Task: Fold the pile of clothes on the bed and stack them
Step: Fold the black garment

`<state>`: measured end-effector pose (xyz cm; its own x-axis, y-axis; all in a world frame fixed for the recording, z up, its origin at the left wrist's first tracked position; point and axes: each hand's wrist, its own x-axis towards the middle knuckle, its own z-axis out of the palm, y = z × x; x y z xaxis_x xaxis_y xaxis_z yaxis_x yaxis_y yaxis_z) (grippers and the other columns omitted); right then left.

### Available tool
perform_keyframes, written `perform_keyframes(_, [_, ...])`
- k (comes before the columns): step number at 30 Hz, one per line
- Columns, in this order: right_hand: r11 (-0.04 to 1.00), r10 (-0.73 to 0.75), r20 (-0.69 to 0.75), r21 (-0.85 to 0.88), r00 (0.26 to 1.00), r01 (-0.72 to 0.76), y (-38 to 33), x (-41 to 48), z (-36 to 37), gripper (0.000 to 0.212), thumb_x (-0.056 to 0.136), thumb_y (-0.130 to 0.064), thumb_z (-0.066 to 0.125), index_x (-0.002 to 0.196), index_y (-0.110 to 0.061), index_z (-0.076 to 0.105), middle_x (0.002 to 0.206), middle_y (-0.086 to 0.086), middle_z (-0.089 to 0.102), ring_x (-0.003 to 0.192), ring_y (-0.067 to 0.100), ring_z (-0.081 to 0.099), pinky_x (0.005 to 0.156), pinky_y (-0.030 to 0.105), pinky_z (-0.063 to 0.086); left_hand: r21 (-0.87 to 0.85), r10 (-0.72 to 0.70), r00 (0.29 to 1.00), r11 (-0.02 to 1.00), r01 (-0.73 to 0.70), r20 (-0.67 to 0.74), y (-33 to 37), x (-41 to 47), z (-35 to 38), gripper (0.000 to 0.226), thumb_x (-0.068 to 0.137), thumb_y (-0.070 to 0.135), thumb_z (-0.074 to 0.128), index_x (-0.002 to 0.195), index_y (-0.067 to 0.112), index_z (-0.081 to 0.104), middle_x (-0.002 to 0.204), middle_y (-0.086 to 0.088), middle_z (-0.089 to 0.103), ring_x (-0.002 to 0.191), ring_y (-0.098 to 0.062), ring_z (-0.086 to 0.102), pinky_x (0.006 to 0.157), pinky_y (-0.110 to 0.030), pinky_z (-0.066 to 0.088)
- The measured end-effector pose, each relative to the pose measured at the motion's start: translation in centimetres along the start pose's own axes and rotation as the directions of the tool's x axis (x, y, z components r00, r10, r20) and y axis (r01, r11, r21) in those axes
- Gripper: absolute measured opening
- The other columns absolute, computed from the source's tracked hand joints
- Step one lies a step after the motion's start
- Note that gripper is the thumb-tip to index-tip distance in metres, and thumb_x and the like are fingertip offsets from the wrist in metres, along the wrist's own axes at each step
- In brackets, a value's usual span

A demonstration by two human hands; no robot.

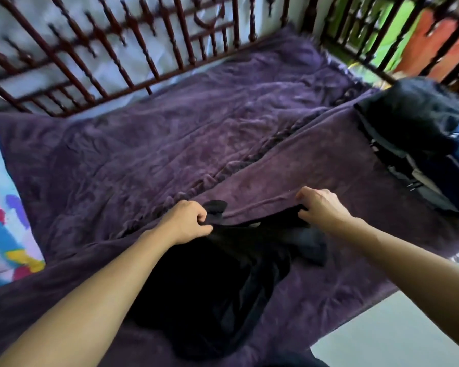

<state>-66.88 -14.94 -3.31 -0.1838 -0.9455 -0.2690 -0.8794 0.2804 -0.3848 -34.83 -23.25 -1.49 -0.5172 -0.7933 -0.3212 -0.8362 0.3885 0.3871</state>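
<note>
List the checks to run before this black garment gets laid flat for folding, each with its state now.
1. Left hand grips the black garment at its top edge: ok.
2. Right hand grips the same edge further along: ok.
3. Garment lies smooth: not ok, it is bunched below the hands.
4. Bare purple blanket ahead of the hands: ok.
5. Pile of dark clothes apart from the garment: ok, far right.
6. Which side faces up: cannot tell.

A garment (217,282) lies on the blanket (170,144), clothes pile (414,133) far right.
</note>
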Motion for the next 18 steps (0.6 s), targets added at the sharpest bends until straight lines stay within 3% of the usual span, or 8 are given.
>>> perform_keyframes(2, [0.998,-0.016,-0.088,-0.069,0.996,0.010,-1.4,-2.2,-2.8,0.020,0.079,-0.020,0.060,0.097,-0.019,0.069,0.102,0.011,0.069,0.098,0.034,0.061,0.077,0.034,0.045,0.085,0.027,0.999,0.996,-0.029,0.034,0.2,-2.9,-2.0,0.044,0.071,0.031,0.071,0.052,0.015,0.034,0.052,0.003,0.037,0.056,-0.018,0.039,0.055,-0.031,0.029])
perform_keyframes(6, [0.993,0.027,-0.308,0.117,0.951,0.010,-5.1,-6.0,-9.5,0.016,0.084,-0.014,0.059,0.092,-0.014,0.073,0.097,0.010,0.070,0.093,0.031,0.062,0.081,0.036,0.047,0.150,0.098,0.995,0.984,-0.099,0.013,0.4,-8.3,-6.3,0.034,0.073,0.027,0.070,0.055,0.022,0.041,0.070,0.006,0.055,0.069,-0.016,0.051,0.062,-0.030,0.040])
perform_keyframes(8, [0.955,0.019,-0.340,0.284,0.940,0.083,-7.7,-7.7,-12.2,0.017,0.087,-0.008,0.055,0.091,-0.007,0.071,0.082,0.007,0.066,0.080,0.024,0.059,0.072,0.030,0.044,0.012,0.150,0.988,0.989,-0.149,-0.041,1.2,-10.2,-8.4,0.040,0.075,0.023,0.071,0.051,0.021,0.038,0.094,0.007,0.066,0.080,-0.011,0.058,0.073,-0.027,0.045])
perform_keyframes(10, [0.870,0.024,-0.343,0.470,0.939,0.150,-10.7,-9.3,-14.2,0.018,0.090,-0.003,0.049,0.089,0.001,0.067,0.070,0.006,0.057,0.065,0.017,0.053,0.060,0.027,0.040,-0.279,0.148,0.988,0.948,-0.154,-0.045,2.3,-11.5,-10.4,0.051,0.080,0.016,0.070,0.045,0.018,0.033,0.105,0.004,0.068,0.087,-0.006,0.062,0.080,-0.024,0.048])
perform_keyframes(12, [0.780,0.048,-0.377,0.593,0.925,0.201,-13.5,-10.7,-16.1,0.018,0.091,-0.002,0.047,0.085,-0.003,0.064,0.063,0.005,0.053,0.049,0.008,0.049,0.047,0.020,0.038,-0.497,0.136,0.990,0.857,-0.135,-0.033,3.8,-12.6,-12.1,0.055,0.084,0.022,0.070,0.042,0.020,0.034,0.073,-0.003,0.064,0.064,-0.012,0.057,0.061,-0.024,0.047])
perform_keyframes(14, [0.760,0.045,-0.456,0.593,0.889,0.266,-15.7,-11.9,-18.1,0.021,0.092,-0.007,0.048,0.079,-0.015,0.063,0.060,-0.002,0.053,0.044,0.002,0.047,0.041,0.014,0.035,-0.602,0.107,0.993,0.790,-0.119,-0.056,5.3,-13.8,-13.4,0.054,0.081,0.039,0.072,0.044,0.020,0.037,0.048,0.001,0.040,0.041,-0.013,0.036,0.044,-0.023,0.030])
perform_keyframes(16, [0.769,0.020,-0.524,0.552,0.851,0.322,-17.4,-13.2,-20.0,0.020,0.090,-0.016,0.050,0.077,-0.017,0.065,0.064,-0.003,0.059,0.054,0.004,0.055,0.049,0.019,0.042,-0.654,0.067,0.996,0.751,-0.093,-0.064,6.5,-14.8,-14.3,0.057,0.069,0.057,0.075,0.050,0.016,0.040,0.048,0.001,0.034,0.039,-0.013,0.032,0.043,-0.023,0.026])
perform_keyframes(18, [0.802,-0.006,-0.569,0.488,0.822,0.344,-18.5,-14.4,-21.8,0.020,0.085,-0.025,0.050,0.080,-0.016,0.067,0.072,0.002,0.064,0.069,0.014,0.060,0.063,0.030,0.048,-0.624,0.063,0.997,0.778,-0.069,-0.033,7.4,-15.5,-14.9,0.061,0.060,0.065,0.078,0.056,0.015,0.044,0.051,0.000,0.038,0.043,-0.013,0.037,0.045,-0.024,0.029])
